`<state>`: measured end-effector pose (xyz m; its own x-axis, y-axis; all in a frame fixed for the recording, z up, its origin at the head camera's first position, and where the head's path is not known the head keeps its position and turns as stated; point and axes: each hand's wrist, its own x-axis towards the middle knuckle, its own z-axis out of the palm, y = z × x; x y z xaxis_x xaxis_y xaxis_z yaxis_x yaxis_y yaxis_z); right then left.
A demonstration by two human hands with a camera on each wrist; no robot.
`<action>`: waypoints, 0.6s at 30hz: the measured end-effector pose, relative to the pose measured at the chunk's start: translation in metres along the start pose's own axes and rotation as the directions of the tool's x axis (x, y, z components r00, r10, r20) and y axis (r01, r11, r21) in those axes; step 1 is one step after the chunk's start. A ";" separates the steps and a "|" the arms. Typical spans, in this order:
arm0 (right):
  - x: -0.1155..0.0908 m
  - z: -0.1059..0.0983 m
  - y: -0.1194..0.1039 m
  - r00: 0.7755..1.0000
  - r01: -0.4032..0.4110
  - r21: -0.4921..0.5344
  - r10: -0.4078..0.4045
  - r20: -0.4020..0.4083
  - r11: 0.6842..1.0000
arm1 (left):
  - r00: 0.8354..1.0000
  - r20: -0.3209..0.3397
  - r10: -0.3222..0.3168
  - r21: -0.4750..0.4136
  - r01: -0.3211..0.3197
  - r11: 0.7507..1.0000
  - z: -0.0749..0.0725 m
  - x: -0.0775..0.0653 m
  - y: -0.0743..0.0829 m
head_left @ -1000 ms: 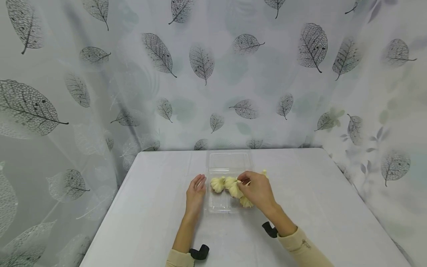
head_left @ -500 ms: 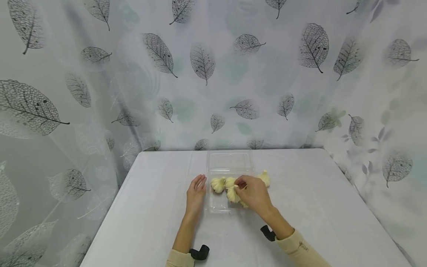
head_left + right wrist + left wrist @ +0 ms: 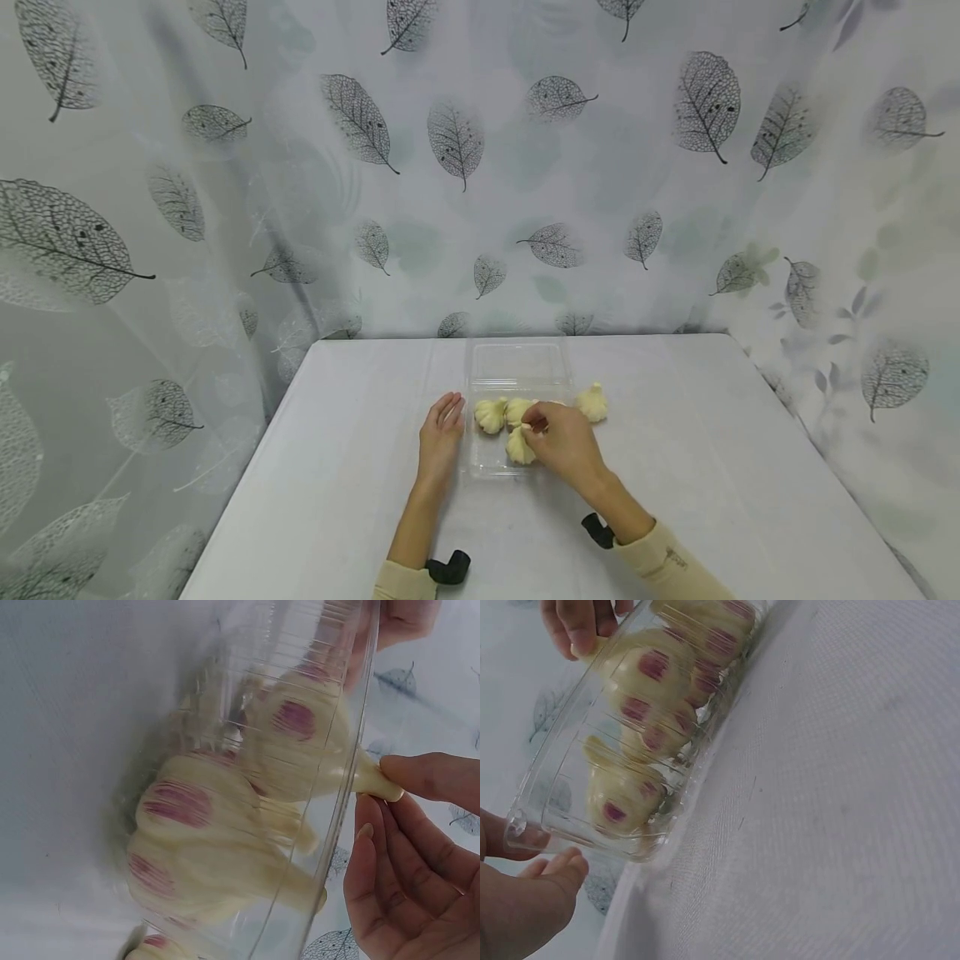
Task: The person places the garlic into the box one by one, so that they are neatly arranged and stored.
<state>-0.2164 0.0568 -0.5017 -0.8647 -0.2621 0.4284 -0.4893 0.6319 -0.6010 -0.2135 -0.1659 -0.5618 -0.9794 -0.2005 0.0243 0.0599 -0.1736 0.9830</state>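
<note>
A clear plastic clamshell box (image 3: 482, 467) lies with its lid (image 3: 517, 364) folded back. Several pale garlic bulbs with purple patches sit inside, among them one at the left (image 3: 490, 415). My right hand (image 3: 567, 446) pinches the stem of a garlic bulb (image 3: 300, 742) between thumb and fingertips, low inside the box. My left hand (image 3: 438, 437) lies along the box's left side, fingers straight, right at its wall. In the left wrist view, the left thumb and fingers (image 3: 559, 874) are by the box's corner. The right hand hides part of the box and its bulbs.
Another garlic bulb (image 3: 592, 402) is at the right edge of the box, beyond the right hand. A white cloth covers the table (image 3: 337, 467). A leaf-print curtain (image 3: 480, 167) hangs behind and at both sides.
My right hand has moved a little left and nearer to me, with the pinched garlic bulb. The garlic bulb at the right edge has come into full sight. The left hand stays still.
</note>
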 end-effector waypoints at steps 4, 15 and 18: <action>-0.001 0.003 0.000 1.000 0.017 0.007 -0.017 -0.012 1.000 | 1.000 -0.003 0.013 0.000 -0.013 1.000 0.000 0.001 0.000; -0.004 0.007 0.004 0.996 0.086 -0.034 -0.086 -0.019 0.996 | 1.000 -0.001 0.005 -0.016 -0.005 1.000 0.000 0.000 0.000; -0.005 0.010 0.006 0.995 0.098 -0.020 -0.099 -0.023 0.995 | 1.000 0.001 0.009 -0.017 -0.009 1.000 0.000 0.000 0.000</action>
<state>-0.2160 0.0545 -0.5136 -0.8094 -0.3060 0.5012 -0.5695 0.6174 -0.5427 -0.2139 -0.1662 -0.5621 -0.9789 -0.2014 0.0335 0.0722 -0.1881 0.9795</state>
